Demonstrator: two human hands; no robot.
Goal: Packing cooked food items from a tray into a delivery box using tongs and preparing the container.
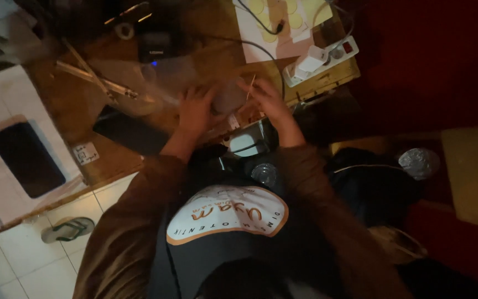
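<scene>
Head camera, steep downward view, near desk [78, 105]

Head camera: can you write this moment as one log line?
left hand on small grey object | right hand holds thin stick | wooden table

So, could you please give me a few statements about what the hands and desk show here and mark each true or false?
1. Both hands, left hand and right hand, touch a small greyish object. True.
2. The right hand holds a thin stick. True.
3. The dark tablet lies under the hands. False: it lies far to their left, on white paper.
4. The white power strip sits on the floor. False: it is on the desk.
</scene>
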